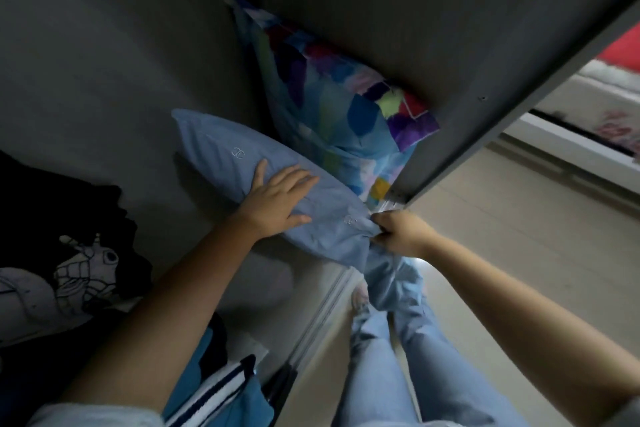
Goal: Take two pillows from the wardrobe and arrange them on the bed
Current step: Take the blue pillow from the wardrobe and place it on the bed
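Observation:
A pale blue pillow (221, 146) lies on the grey wardrobe shelf (104, 87), tilted toward the opening. My left hand (277, 198) rests flat on its top, fingers spread. My right hand (398, 230) pinches the pillow's near corner at the wardrobe's edge. Behind it, a second pillow (332, 104) with a bright multicoloured patchwork cover leans against the wardrobe's inner wall, its upper part hidden by the panel above. At the top right, a strip of the bed (609, 94) shows, white with red fabric.
Dark printed clothing (79, 263) hangs at the left inside the wardrobe, with blue and striped garments (221, 388) below. The grey wardrobe side panel (485, 121) runs diagonally on the right. Beyond it lies pale floor (502, 236). My legs in light jeans (388, 340) stand below.

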Tool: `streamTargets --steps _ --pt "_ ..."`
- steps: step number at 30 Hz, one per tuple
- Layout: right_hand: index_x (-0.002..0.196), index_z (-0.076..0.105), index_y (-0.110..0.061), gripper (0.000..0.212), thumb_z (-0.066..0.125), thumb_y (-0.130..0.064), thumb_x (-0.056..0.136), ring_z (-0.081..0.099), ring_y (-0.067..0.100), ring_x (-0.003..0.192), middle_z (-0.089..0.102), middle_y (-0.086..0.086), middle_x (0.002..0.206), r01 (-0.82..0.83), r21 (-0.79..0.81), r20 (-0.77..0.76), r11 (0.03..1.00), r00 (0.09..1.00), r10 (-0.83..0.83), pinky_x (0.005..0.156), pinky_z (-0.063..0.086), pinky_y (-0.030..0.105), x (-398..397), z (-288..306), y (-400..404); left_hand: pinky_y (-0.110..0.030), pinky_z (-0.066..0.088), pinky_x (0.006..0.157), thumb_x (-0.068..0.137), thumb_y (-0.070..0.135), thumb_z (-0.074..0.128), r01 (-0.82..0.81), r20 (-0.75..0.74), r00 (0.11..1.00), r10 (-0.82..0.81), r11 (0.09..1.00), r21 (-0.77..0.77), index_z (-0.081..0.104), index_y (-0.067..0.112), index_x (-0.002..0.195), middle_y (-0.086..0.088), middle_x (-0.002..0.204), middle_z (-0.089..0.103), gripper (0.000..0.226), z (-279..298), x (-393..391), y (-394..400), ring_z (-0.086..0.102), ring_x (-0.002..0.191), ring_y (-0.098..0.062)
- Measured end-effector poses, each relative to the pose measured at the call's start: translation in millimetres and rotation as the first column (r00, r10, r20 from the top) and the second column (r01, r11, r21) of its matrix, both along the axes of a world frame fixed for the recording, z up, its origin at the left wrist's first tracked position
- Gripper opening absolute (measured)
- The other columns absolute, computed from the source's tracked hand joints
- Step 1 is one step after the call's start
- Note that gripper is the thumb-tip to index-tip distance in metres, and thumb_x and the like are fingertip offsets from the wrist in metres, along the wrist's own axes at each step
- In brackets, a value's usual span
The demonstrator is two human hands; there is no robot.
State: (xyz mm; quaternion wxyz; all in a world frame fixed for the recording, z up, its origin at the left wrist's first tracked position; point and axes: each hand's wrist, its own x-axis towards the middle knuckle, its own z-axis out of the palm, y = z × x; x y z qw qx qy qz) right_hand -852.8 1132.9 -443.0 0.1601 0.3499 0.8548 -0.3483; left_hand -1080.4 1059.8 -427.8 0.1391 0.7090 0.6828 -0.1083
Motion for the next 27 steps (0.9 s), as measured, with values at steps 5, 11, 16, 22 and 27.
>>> streamTargets --steps 5,11,16,22,27 --pt "0.075 0.051 -0.01 0.009 0.057 -0.013 0.083 0.059 0.036 0.091 0.066 0.024 0.099 0.016 0.035 0.056 0.999 0.998 -0.018 0.075 0.043 0.037 45.2 7.1 -9.2 -0.037 0.037 0.083 0.063 0.014 0.073 0.265 -0.084 0.963 -0.257 0.841 0.471 0.071 0.013 0.062 -0.006 0.056 0.068 0.003 -2.2 55.9 -6.3 0.07 0.058 -0.022" --pt "0.086 0.06 0.002 0.014 0.06 -0.012 0.082 0.057 0.029 0.082 0.064 0.025 0.093 0.147 -0.074 0.139 0.986 0.981 -0.136 0.068 0.036 0.029 112.6 32.2 1.5 -0.027 0.038 0.048 0.071 0.01 0.056 0.443 -0.069 0.864 -0.499 0.687 0.576 0.055 0.013 0.041 -0.004 0.038 0.052 0.03 18.5 112.4 16.3 0.053 0.036 -0.019" --pt "0.055 0.049 -0.021 0.029 0.064 -0.015 0.08 0.043 0.018 0.075 0.048 0.003 0.067 0.225 -0.041 0.224 0.974 0.952 -0.21 0.067 0.031 0.025 186.3 72.1 43.0 -0.017 0.039 0.035 0.075 0.008 0.059 0.557 -0.105 0.779 -0.618 0.606 0.568 0.055 0.014 0.04 -0.003 0.036 0.053 0.036 45.5 190.3 44.0 0.053 0.033 -0.018" --pt "0.054 0.04 -0.023 0.034 0.06 -0.009 0.078 0.044 0.02 0.077 0.05 0.009 0.078 0.405 0.08 0.143 0.911 0.899 -0.413 0.068 0.032 0.027 309.3 117.7 81.8 -0.015 0.035 0.029 0.057 0.017 0.084 0.504 -0.049 0.81 -0.584 0.651 0.568 0.056 0.01 0.04 -0.007 0.036 0.055 0.034 77.1 312.1 81.9 0.052 0.028 -0.02" --pt "0.074 0.05 -0.013 0.013 0.049 -0.001 0.08 0.056 0.031 0.096 0.06 0.015 0.098 0.494 0.344 -0.061 0.798 0.86 -0.506 0.071 0.043 0.038 393.1 150.4 130.8 -0.015 0.037 0.026 0.046 0.003 0.094 0.339 0.076 0.885 -0.46 0.747 0.573 0.057 0.005 0.041 -0.011 0.038 0.059 0.037 113.0 402.9 146.6 0.057 0.029 -0.023"
